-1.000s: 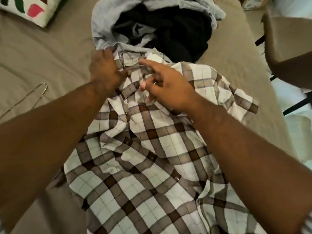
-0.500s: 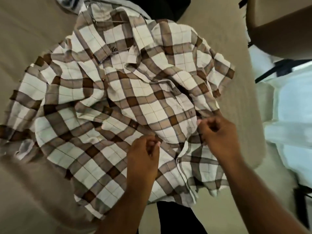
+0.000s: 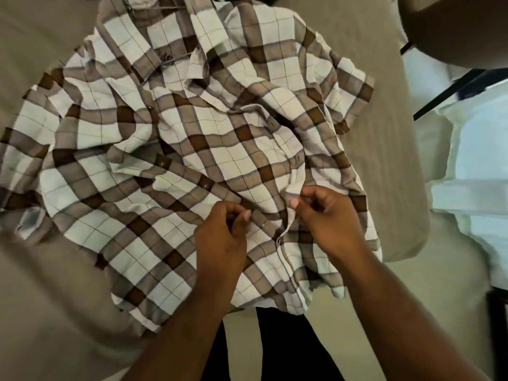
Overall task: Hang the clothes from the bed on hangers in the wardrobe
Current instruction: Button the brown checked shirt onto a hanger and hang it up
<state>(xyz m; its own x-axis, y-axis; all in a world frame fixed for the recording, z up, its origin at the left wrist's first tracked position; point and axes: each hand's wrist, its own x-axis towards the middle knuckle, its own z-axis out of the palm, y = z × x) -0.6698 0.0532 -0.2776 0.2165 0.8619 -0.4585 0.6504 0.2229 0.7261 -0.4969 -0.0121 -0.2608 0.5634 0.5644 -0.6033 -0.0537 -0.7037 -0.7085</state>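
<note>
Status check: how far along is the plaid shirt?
Done: a hanger seems to sit in the collar of the shirt. In hand: left hand and right hand pinch the front edges low down, apparently buttoning. Left: upper buttons are open, the shirt lies on the bed, and no wardrobe is in view.

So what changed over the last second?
Both grips left the collar and came down the plaid shirt to its lower front. The left grip now pinches the button placket and the right grip the opposite front edge. The shirt stays spread on the bed.
</note>
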